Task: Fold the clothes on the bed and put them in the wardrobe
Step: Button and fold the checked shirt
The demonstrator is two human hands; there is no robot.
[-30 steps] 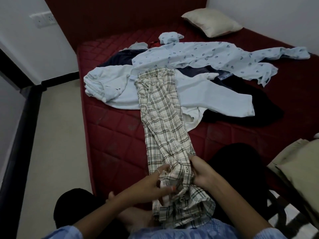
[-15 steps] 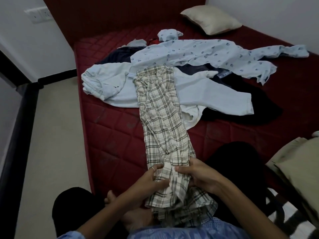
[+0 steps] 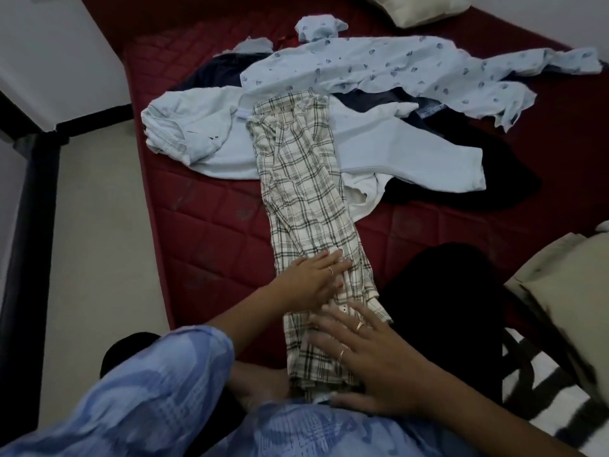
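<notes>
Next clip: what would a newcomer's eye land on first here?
The long checked garment laid lengthwise on the red bed, with the left hand and right hand pressed flat on its near end. Behind it sprawl pale blue clothes.

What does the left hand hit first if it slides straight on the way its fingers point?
Left hand lies flat on the plaid garment, fingers pointing right across it. Past the plaid's edge, probably bare mattress; depth unclear.

Home bedroom: mattress (image 3: pixel 211 232), pillow (image 3: pixel 418 8)
</notes>
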